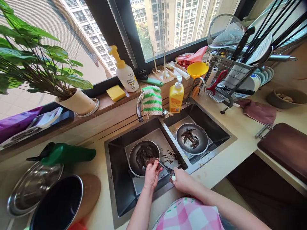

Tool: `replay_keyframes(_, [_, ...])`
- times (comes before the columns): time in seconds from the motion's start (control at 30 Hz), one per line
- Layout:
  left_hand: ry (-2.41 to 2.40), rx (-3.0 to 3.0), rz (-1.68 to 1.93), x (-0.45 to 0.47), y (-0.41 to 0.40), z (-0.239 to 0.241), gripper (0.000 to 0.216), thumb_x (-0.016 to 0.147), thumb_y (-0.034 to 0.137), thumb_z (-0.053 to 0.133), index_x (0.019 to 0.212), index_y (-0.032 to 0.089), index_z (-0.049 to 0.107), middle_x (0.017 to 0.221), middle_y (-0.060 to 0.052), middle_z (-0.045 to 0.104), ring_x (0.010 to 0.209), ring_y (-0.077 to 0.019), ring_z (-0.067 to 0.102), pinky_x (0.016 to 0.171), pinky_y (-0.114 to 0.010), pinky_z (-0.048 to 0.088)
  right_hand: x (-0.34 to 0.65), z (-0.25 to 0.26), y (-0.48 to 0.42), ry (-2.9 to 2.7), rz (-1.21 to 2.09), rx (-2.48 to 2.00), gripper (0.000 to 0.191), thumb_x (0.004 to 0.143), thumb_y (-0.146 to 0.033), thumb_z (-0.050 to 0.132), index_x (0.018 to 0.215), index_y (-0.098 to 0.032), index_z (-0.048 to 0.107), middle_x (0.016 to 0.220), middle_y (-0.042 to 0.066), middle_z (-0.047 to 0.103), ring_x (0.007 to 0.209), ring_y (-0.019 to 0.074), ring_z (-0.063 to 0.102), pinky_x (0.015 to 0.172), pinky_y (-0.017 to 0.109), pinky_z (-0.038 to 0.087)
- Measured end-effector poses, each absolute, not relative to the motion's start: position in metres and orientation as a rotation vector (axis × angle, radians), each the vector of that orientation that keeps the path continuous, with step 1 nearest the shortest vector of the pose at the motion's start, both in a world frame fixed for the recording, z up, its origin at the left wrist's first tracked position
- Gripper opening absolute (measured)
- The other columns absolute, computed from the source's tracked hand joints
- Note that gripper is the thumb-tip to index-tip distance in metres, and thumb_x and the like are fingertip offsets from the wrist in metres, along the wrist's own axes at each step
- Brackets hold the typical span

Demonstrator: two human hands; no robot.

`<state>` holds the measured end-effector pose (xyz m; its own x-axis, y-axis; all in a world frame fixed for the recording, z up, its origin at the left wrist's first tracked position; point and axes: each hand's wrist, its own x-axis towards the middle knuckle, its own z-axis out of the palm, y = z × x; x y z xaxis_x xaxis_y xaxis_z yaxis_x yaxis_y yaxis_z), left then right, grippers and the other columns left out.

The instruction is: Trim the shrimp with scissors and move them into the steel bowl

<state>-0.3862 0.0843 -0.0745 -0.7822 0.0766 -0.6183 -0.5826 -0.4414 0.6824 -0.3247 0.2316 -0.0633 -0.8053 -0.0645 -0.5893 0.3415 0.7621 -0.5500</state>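
Over the front of the left basin of the sink (119,188), the left hand (151,175) is closed around a small dark fish (152,160), just above a round bowl (133,152) holding more fish. The right hand (183,180) is clenched on a white-handled blade (167,169), whose tip meets the held fish. A second bowl (202,140) sits in the right basin.

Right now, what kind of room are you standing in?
Most likely a home kitchen. There's a double sink, a dish rack full of plates, and dish soap by the tap. The left hand holds a dark bit of food, the right hand a metal tool.
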Motion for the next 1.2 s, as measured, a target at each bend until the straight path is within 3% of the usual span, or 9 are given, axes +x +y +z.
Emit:
replay_keyframes(0.23, [1.274, -0.726, 2.279, -0.384, 0.088, -0.076, 0.028, 0.062, 0.029, 0.073, 0.081, 0.016, 0.058, 0.068, 0.003, 0.056, 0.057, -0.0068, 0.054, 0.05, -0.019, 0.047, -0.323, -0.079, 0.229, 2.235, -1.1, 0.305, 0.026, 0.072, -0.034, 0.057, 0.088, -0.014, 0.058, 0.087, 0.01, 0.066, 0.075, 0.0181, 0.06, 0.06, 0.024, 0.037])
replay_keyframes(0.53, [1.278, -0.577, 2.265, -0.385, 0.08, -0.077, 0.026, 0.067, 0.03, 0.069, 0.086, 0.015, 0.061, 0.072, 0.001, 0.055, 0.062, -0.0072, 0.052, 0.057, -0.02, 0.045, -0.315, -0.047, 0.254, 2.32, -0.909, 0.242, 0.03, 0.067, -0.036, 0.059, 0.089, -0.015, 0.057, 0.087, 0.008, 0.065, 0.076, 0.0194, 0.059, 0.058, 0.024, 0.034])
replay_keyframes(0.7, [1.417, -0.431, 2.226, -0.383, 0.08, -0.073, 0.026, 0.068, 0.028, 0.068, 0.09, 0.018, 0.06, 0.079, 0.001, 0.055, 0.065, -0.0077, 0.05, 0.058, -0.019, 0.044, -0.317, -0.039, 0.253, 2.254, -0.968, 0.176, 0.028, 0.066, -0.036, 0.059, 0.085, -0.015, 0.058, 0.083, 0.006, 0.065, 0.07, 0.0165, 0.058, 0.054, 0.022, 0.032])
replay_keyframes(1.2, [1.551, -0.294, 2.137, -0.379, 0.076, -0.07, 0.026, 0.068, 0.026, 0.067, 0.089, 0.019, 0.054, 0.073, 0.002, 0.05, 0.063, -0.0088, 0.048, 0.056, -0.019, 0.041, -0.325, -0.032, 0.255, 2.218, -1.022, 0.122, 0.027, 0.065, -0.034, 0.062, 0.084, -0.015, 0.06, 0.08, 0.004, 0.065, 0.066, 0.0151, 0.054, 0.052, 0.021, 0.03])
